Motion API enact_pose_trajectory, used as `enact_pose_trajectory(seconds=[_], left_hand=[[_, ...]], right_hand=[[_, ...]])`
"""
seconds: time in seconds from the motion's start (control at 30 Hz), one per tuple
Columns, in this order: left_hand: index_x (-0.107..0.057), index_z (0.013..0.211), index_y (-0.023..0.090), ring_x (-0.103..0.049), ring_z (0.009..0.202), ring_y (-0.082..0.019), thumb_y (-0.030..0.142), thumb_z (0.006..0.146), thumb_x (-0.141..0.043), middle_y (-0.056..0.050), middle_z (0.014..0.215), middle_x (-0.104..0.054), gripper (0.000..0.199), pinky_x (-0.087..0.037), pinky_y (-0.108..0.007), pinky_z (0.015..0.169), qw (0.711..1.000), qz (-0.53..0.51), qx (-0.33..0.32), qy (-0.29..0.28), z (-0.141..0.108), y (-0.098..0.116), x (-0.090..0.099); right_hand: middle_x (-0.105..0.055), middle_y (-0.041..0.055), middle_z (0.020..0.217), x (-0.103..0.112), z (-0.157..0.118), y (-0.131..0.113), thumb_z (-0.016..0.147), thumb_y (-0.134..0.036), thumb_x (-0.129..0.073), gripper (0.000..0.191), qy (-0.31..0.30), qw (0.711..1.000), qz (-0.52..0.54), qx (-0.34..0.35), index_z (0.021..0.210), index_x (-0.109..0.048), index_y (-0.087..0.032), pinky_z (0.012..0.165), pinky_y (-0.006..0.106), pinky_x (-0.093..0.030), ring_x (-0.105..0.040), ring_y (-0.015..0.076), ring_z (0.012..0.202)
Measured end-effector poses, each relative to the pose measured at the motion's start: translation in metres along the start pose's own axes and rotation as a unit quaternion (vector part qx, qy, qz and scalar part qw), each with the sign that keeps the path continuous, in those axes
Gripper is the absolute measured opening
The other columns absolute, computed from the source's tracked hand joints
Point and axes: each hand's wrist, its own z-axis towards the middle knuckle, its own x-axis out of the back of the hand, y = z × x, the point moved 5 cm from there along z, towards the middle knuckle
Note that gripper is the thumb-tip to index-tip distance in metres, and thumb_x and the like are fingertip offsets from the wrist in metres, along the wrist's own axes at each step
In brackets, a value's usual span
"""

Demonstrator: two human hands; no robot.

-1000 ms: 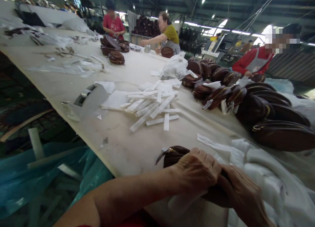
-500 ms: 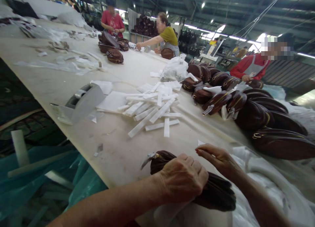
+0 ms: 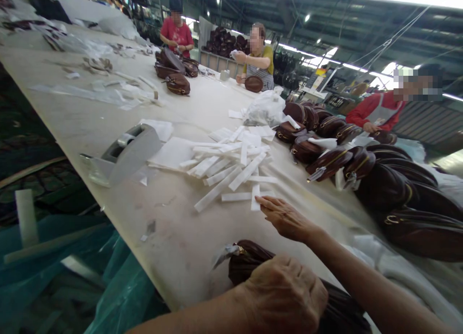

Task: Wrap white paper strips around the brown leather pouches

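Observation:
My left hand is closed over the middle of a dark brown leather bag at the table's near edge. A metal zipper pull in a clear wrap hangs at the bag's left end, and my hand and forearms hide part of the bag. Beyond it, my right hand stretches out with extended fingers. Its fingertips are at the near end of a white strip; whether they press on it I cannot tell. That strip belongs to a loose pile of white strips.
A grey tape dispenser stands left of the pile. Rows of brown bags line the right side, with white wrapping below. A teal plastic bag with strips hangs off the left edge. Several people work across the table.
My right hand has moved forward and left, from beside the bag to the strips. My left hand stays on the bag. A person across the table has drawn back an arm.

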Motion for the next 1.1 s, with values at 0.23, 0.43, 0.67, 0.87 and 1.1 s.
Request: enact_pose_trajectory(seconds=[0.23, 0.43, 0.67, 0.87, 1.1], left_hand=[[-0.048, 0.092, 0.010, -0.050, 0.061, -0.016, 0.019, 0.087, -0.051, -0.003, 0.075, -0.055, 0.010, -0.038, -0.031, 0.056, 0.997, -0.052, 0.025, -0.057, 0.002, -0.006, -0.002], [-0.046, 0.102, 0.014, -0.052, 0.064, -0.020, 0.021, 0.089, -0.046, -0.003, 0.076, -0.056, 0.015, -0.043, -0.033, 0.058, 0.998, -0.039, 0.025, -0.033, -0.003, -0.007, 0.006], [-0.053, 0.101, 0.006, -0.056, 0.097, -0.025, 0.014, 0.085, -0.048, -0.015, 0.104, -0.059, 0.019, -0.044, -0.038, 0.089, 0.997, -0.009, -0.048, 0.059, -0.006, -0.001, 0.018], [-0.059, 0.104, 0.007, -0.052, 0.098, -0.022, 0.016, 0.083, -0.052, -0.010, 0.100, -0.059, 0.023, -0.042, -0.035, 0.089, 0.992, 0.022, -0.055, 0.109, -0.015, 0.006, 0.021], [-0.062, 0.103, 0.014, -0.046, 0.110, -0.019, 0.017, 0.083, -0.055, -0.006, 0.109, -0.060, 0.022, -0.035, -0.036, 0.104, 0.985, 0.067, -0.064, 0.145, -0.022, 0.009, 0.022]], right_hand=[[-0.069, 0.0072, 0.092, 0.073, -0.065, 0.001, 0.088, -0.020, -0.058, 0.006, 0.322, 0.933, 0.069, -0.146, 0.090, -0.063, -0.019, 0.077, 0.030, -0.055, -0.066, 0.0176, 0.086], [-0.066, -0.0006, 0.072, 0.151, -0.106, -0.023, 0.083, -0.030, -0.065, 0.012, 0.370, 0.889, 0.028, -0.270, 0.088, -0.060, -0.021, 0.060, 0.023, -0.051, -0.062, 0.0131, 0.061], [-0.067, -0.0003, 0.073, 0.158, -0.091, -0.065, 0.085, -0.023, -0.060, 0.007, 0.251, 0.933, 0.176, -0.189, 0.088, -0.063, -0.018, 0.058, 0.017, -0.047, -0.060, 0.0092, 0.061], [-0.067, -0.0003, 0.069, 0.129, -0.083, -0.071, 0.083, -0.019, -0.061, 0.006, 0.296, 0.910, 0.228, -0.180, 0.085, -0.065, -0.016, 0.056, 0.016, -0.046, -0.060, 0.0086, 0.059], [-0.071, 0.0001, 0.074, 0.099, -0.068, -0.064, 0.082, -0.022, -0.057, 0.012, 0.247, 0.875, 0.361, -0.208, 0.082, -0.069, -0.018, 0.066, 0.021, -0.051, -0.065, 0.0124, 0.068]])
